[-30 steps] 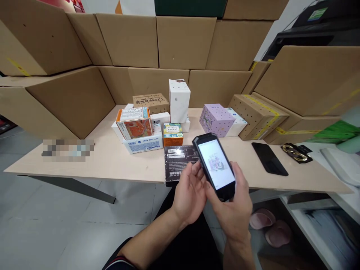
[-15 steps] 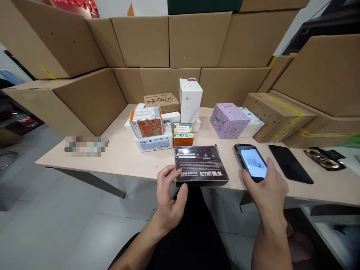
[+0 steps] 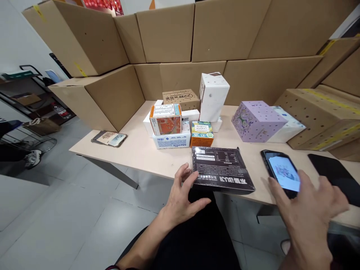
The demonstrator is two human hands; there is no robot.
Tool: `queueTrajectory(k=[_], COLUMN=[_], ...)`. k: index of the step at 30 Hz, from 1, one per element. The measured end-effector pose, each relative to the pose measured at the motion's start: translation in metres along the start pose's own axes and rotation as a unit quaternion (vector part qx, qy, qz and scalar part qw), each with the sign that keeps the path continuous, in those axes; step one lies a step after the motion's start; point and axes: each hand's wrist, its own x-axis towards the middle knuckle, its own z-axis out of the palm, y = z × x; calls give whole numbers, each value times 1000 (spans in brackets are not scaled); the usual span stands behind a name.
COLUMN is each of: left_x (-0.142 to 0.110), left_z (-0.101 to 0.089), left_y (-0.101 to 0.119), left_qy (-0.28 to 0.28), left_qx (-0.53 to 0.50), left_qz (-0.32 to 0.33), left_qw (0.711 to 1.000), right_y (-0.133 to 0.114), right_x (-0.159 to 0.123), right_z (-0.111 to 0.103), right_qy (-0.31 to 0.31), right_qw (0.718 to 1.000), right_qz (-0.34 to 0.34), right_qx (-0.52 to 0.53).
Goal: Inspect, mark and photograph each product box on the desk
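A flat black box (image 3: 222, 169) with white print lies at the table's near edge. My left hand (image 3: 182, 195) is at its left corner, fingers apart and curled, fingertips touching the box's side. A black phone (image 3: 281, 173) with a lit screen lies flat on the table to the right of the box. My right hand (image 3: 309, 210) hovers just over the phone's near end with fingers spread, holding nothing.
Behind the black box stand several small cartons: an orange one (image 3: 165, 119), a blue-white one (image 3: 171, 141), an orange-green one (image 3: 201, 134), a tall white box (image 3: 212, 96) and a lilac cube (image 3: 256, 120). Large cardboard boxes (image 3: 118, 93) wall the light wooden table (image 3: 140, 150). A second dark phone (image 3: 334, 176) lies at the right.
My right hand carried the lit phone from in front of me to the table at the right and let go. My left hand moved to the black box's corner. The view swung left.
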Motion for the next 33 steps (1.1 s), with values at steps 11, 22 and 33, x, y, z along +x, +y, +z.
queueTrajectory(k=[11, 22, 33], left_x=[-9, 11, 27], left_z=[2, -43, -64], left_y=[-25, -27, -16], left_qy=[-34, -65, -12], left_qx=[115, 121, -32], left_qz=[90, 99, 108], left_qw=[989, 986, 994], right_y=[-76, -75, -73], right_x=[-51, -40, 11], right_z=[-29, -46, -67], right_qy=[-154, -246, -180], right_qw=[976, 932, 919], right_qz=[3, -172, -302], right_qx=[152, 205, 180])
